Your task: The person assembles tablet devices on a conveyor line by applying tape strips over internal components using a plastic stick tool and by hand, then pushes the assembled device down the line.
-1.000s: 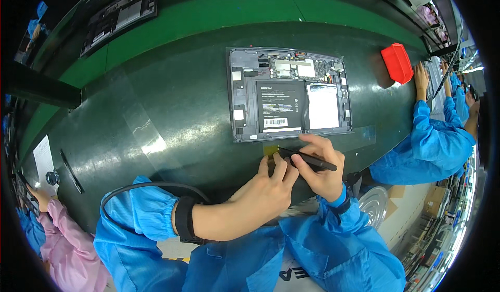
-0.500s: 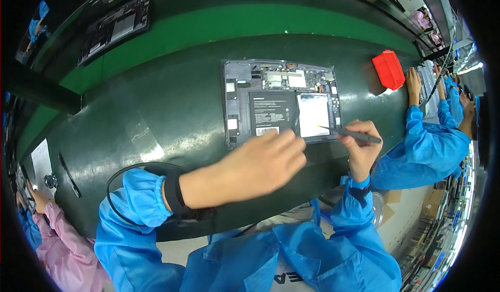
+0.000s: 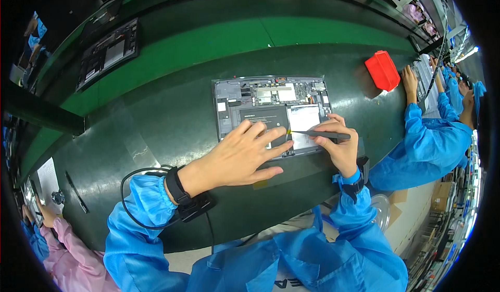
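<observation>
A dark green work mat (image 3: 156,120) is covering the bench, and an opened laptop base (image 3: 271,112) is lying flat near its middle, innards up, with circuit boards along the far edge and a black battery and a pale panel nearer the person. The left hand (image 3: 242,154) is lying palm-down across the near left part of the base, fingers spread and flat, pressing rather than gripping, the forearm reaching in from the lower left with a black wrist strap (image 3: 177,185) and its cord trailing behind. The right hand (image 3: 338,149) is hovering at the near right corner, wrist bent down, thumb and fingers pinching a slim black tool (image 3: 325,135) held almost level, its point aiming left at a small yellow bit (image 3: 288,131) by the pale panel. The step in hand looks like fine work at that spot, with the base being steadied; the next move seems to call for a gentle, exact touch of the tip while the flat hand is keeping the base from sliding. Farther right, a red bin (image 3: 383,71) is sitting by a co-worker's sleeve (image 3: 422,136).
</observation>
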A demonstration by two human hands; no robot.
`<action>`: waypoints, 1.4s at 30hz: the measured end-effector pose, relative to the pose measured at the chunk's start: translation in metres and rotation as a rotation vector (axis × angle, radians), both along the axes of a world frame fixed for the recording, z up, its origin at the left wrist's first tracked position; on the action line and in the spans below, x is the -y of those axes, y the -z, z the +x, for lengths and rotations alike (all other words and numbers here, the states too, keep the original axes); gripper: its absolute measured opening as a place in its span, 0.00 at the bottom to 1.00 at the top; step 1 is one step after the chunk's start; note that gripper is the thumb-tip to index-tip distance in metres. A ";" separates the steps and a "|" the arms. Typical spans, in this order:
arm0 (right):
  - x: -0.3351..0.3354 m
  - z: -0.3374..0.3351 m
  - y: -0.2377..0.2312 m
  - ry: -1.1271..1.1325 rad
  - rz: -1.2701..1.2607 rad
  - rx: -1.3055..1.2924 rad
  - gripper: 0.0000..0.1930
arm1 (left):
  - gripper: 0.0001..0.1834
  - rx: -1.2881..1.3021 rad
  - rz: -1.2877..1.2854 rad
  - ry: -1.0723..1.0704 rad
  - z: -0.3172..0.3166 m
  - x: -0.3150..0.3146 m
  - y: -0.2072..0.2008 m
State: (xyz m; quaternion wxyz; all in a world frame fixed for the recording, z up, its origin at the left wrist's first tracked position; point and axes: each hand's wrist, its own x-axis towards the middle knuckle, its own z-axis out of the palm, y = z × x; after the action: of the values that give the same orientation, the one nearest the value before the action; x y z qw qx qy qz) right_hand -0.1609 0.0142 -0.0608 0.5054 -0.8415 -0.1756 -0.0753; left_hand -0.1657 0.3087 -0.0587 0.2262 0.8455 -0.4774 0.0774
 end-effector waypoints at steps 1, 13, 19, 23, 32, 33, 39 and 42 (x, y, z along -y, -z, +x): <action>0.000 0.000 0.000 -0.003 -0.020 -0.003 0.09 | 0.30 -0.003 0.000 0.001 0.000 0.001 -0.001; -0.011 -0.031 -0.006 0.186 0.195 -0.147 0.09 | 0.37 -0.032 0.076 0.011 0.002 -0.004 -0.002; -0.053 -0.074 -0.016 -0.017 0.136 -0.242 0.09 | 0.59 -0.113 0.161 0.085 0.008 -0.013 -0.019; -0.066 -0.075 -0.006 0.023 0.079 -0.349 0.09 | 0.61 -0.102 0.142 0.068 0.005 -0.013 -0.015; -0.086 -0.082 -0.015 -0.057 -0.049 -0.151 0.08 | 0.60 -0.071 0.129 0.057 0.001 -0.011 -0.013; -0.087 -0.083 -0.016 -0.062 -0.067 -0.119 0.08 | 0.60 -0.074 0.122 0.062 0.001 -0.011 -0.014; -0.086 -0.089 -0.019 -0.070 -0.085 0.006 0.15 | 0.61 -0.056 0.149 0.057 0.001 -0.012 -0.014; -0.066 -0.086 -0.015 0.040 0.100 0.065 0.14 | 0.61 -0.035 0.186 0.059 0.004 -0.010 -0.016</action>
State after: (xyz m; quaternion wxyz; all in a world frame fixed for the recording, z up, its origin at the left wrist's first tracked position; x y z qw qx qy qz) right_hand -0.2468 0.0807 -0.0458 0.5393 -0.8155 -0.1713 -0.1214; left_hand -0.1621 0.3183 -0.0429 0.1571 0.8497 -0.5031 0.0114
